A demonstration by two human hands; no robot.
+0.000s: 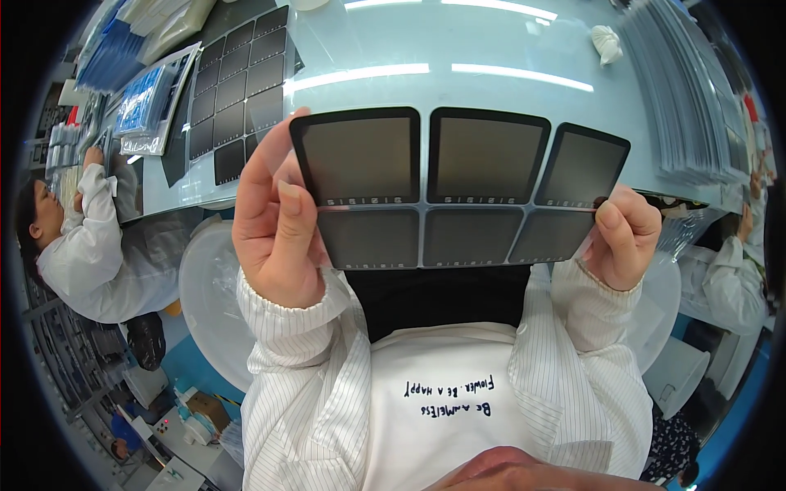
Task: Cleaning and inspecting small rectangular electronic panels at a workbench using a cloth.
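Note:
Between my two hands I hold up a thin clear sheet (423, 164) that carries dark, black-bordered rectangular panels in two rows. It is tilted above the near edge of the glossy table. My left hand (282, 217) grips the sheet's left edge, thumb in front and fingers behind. At the right edge, my right hand (624, 233) pinches the sheet between thumb and fingers. The fingers behind the sheet are partly hidden. A similar larger sheet of dark panels (237, 86) lies on the table to the left.
Bagged blue-and-white sheets (147, 102) lie at the far left of the table (491, 41). A crumpled white wad (607, 45) sits at the far right, beside stacked clear sheets (684, 102). Translucent tubs (209, 303) flank me. A co-worker (90, 245) sits at left, another (729, 274) at right.

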